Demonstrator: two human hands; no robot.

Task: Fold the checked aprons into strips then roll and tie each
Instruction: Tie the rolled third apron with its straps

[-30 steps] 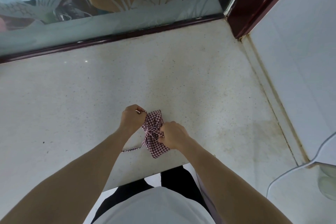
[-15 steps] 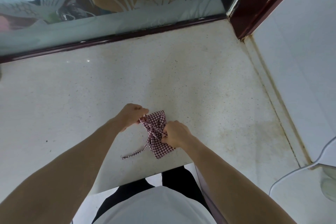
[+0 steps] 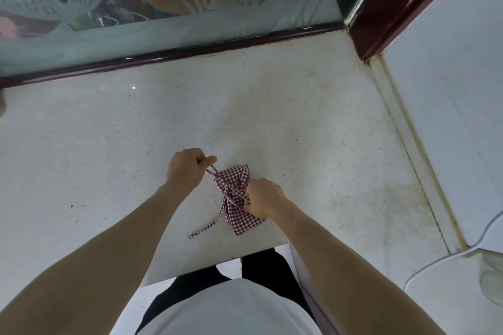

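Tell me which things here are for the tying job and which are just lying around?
For the job:
- checked apron, rolled up
- apron string, pulled by the left hand
- right hand, gripping the knot

Just lying around:
- white cable on the right
- counter, only the work surface

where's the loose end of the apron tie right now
In the head view the loose tie end trails on the counter, left of the rolled apron, near the front edge.

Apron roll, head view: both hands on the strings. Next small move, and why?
Probably pull the two strings apart to cinch the tie. The left hand pinches one string up and to the left, the right hand grips the other at the crossing over the rolled apron, and a loose tail lies on the counter.
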